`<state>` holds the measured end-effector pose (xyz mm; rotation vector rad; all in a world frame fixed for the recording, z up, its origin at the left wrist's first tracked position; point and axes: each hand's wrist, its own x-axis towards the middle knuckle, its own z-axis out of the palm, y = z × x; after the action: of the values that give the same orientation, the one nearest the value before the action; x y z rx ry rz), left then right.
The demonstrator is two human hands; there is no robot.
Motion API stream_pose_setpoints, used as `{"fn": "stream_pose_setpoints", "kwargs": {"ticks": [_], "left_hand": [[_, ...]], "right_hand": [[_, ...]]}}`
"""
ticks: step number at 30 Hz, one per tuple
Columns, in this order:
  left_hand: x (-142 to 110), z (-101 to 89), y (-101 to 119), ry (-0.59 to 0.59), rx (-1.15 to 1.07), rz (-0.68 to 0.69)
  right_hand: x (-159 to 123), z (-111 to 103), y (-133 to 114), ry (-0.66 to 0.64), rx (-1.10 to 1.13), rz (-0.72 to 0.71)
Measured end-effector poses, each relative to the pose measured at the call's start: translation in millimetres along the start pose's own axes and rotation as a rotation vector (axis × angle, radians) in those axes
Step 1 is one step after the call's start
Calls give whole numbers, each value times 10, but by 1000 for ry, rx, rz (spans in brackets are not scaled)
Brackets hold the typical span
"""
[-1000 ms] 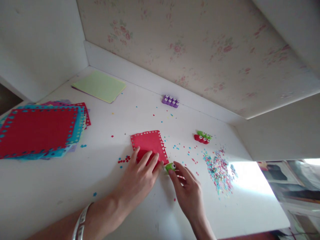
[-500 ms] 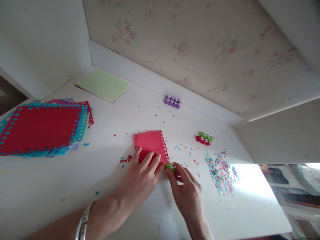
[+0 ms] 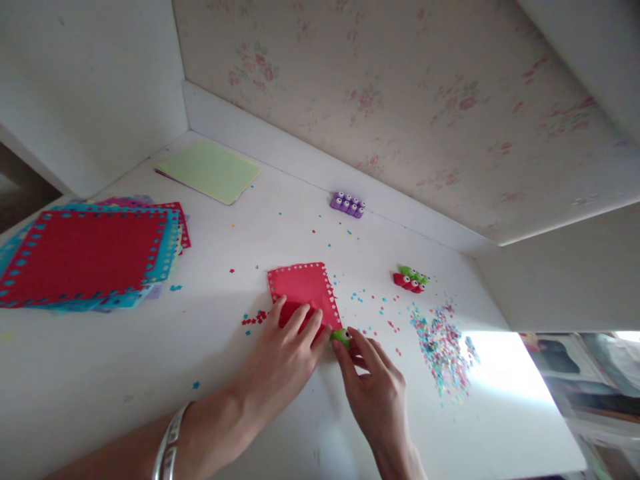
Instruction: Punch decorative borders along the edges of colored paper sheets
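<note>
A red sheet of paper [image 3: 305,283] lies on the white table, with small shapes punched along its far and right edges. My left hand [image 3: 290,347] rests flat over its near part, fingers spread, and hides that side. At the near right corner of the sheet sits a small green craft punch [image 3: 342,338] with a googly eye. My right hand [image 3: 373,380] pinches this punch between thumb and fingers. The left thumb is close to the punch; whether they touch I cannot tell.
Punched sheets, red [image 3: 100,257] on top, are stacked at the left. Pale green paper [image 3: 210,170] lies near the wall. Purple punches [image 3: 348,205] stand at the back, red and green punches [image 3: 410,280] at the right. A confetti pile [image 3: 445,350] spreads beyond my right hand.
The view has shifted very slightly. Both hands, the red sheet and the green punch keep nearly the same places relative to each other.
</note>
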<state>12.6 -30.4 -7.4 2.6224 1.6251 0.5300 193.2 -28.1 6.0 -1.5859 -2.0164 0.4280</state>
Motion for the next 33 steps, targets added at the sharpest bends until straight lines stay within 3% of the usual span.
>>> {"fn": "stream_pose_setpoints", "kwargs": {"ticks": [7, 15, 18, 23, 33], "left_hand": [[6, -11, 17, 2, -67, 1], [-6, -5, 63, 76, -386, 23], [14, 4, 15, 71, -359, 33], [59, 40, -56, 6, -251, -84], [70, -36, -30, -29, -264, -74]], "right_hand": [[18, -2, -5, -6, -87, -55], [68, -174, 161, -137, -14, -10], [140, -241, 202, -191, 23, 17], [242, -248, 219, -206, 46, 22], [304, -261, 204, -255, 86, 27]]}}
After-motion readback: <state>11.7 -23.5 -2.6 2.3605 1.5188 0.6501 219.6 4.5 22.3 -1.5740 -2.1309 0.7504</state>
